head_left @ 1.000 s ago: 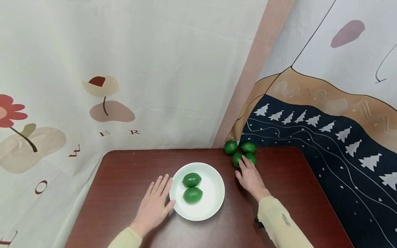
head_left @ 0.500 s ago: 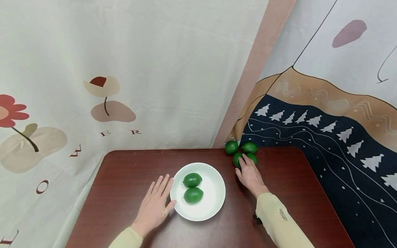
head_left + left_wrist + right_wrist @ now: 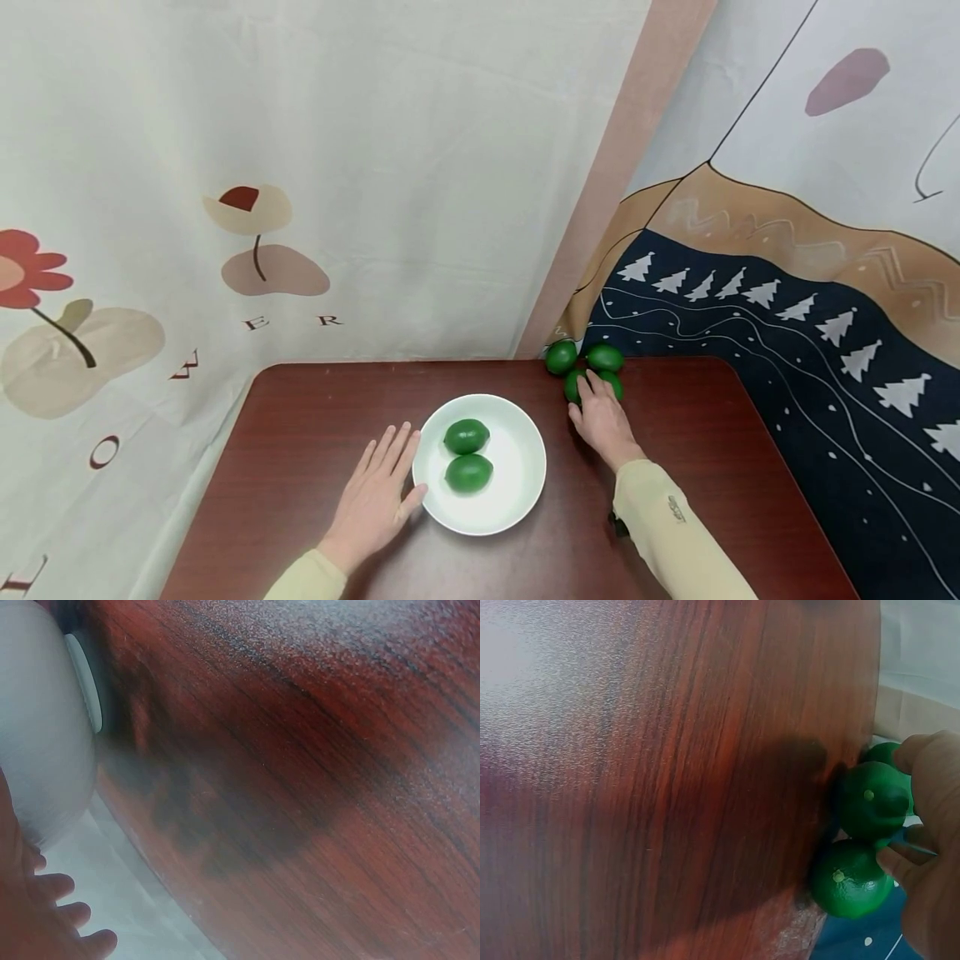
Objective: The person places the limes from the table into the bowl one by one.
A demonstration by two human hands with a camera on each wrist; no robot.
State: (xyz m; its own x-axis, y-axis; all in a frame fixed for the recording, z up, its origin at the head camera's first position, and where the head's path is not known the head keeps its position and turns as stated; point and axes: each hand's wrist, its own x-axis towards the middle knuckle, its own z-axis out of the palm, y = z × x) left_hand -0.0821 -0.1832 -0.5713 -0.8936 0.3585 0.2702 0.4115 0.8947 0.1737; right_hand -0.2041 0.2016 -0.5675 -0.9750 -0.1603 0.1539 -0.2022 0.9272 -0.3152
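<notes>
Half-curled, my right hand holds one lime; two limes already lie in the bowl, three others outside.

Around your bowl, your left hand blocks 9 o'clock; your right hand and four limes obstruct 2. You can pass over bare table at 5, or 12 before the curtain.

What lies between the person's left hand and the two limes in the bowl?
In the head view, only the left side of the white bowl, its inside bare there, lies between the left hand and the two limes.
</notes>
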